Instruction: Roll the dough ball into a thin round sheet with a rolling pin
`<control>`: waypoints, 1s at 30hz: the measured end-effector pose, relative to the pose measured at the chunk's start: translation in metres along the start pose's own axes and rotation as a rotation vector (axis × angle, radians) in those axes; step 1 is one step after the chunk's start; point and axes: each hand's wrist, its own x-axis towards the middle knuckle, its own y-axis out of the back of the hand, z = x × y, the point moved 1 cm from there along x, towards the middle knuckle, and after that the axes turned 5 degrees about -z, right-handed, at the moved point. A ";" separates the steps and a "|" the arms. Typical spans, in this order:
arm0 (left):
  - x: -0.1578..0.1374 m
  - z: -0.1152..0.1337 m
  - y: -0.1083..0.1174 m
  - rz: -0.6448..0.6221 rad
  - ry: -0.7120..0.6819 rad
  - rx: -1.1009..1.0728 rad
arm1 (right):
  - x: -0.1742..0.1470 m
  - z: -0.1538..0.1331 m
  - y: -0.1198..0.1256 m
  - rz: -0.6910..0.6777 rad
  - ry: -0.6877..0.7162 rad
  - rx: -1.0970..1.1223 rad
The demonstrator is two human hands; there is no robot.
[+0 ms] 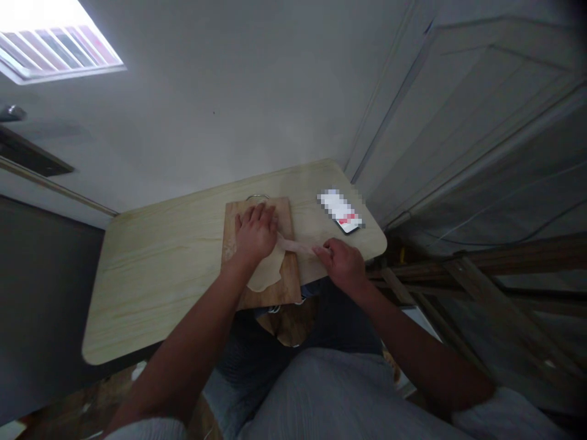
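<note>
My left hand (257,231) lies flat, fingers spread, over the upper part of a wooden cutting board (291,278). Beneath its palm and wrist, a thin pale sheet (266,273) with an uneven edge rests on the board; it looks like dough, but I cannot be sure. A narrow whitish strip (298,246) runs from beside my left hand across the board's right edge. Its other end is in my closed right hand (343,264), near the table's front edge. Whether the strip joins the sheet is hidden by my left hand.
The board lies on a light wood-grain table (156,263) with rounded corners and has a metal handle (257,197) at its far end. A phone (340,211) lies at the right. A white wall stands behind; wooden beams (486,293) are at the right.
</note>
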 end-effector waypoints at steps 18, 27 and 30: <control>0.006 0.003 0.000 0.030 -0.017 -0.025 | -0.031 0.003 -0.009 0.106 0.000 -0.069; 0.036 0.003 -0.004 -0.004 -0.065 -0.057 | -0.010 0.007 -0.006 0.050 -0.019 -0.043; 0.041 0.003 -0.006 -0.004 -0.068 -0.032 | -0.007 0.008 -0.003 0.028 -0.017 -0.023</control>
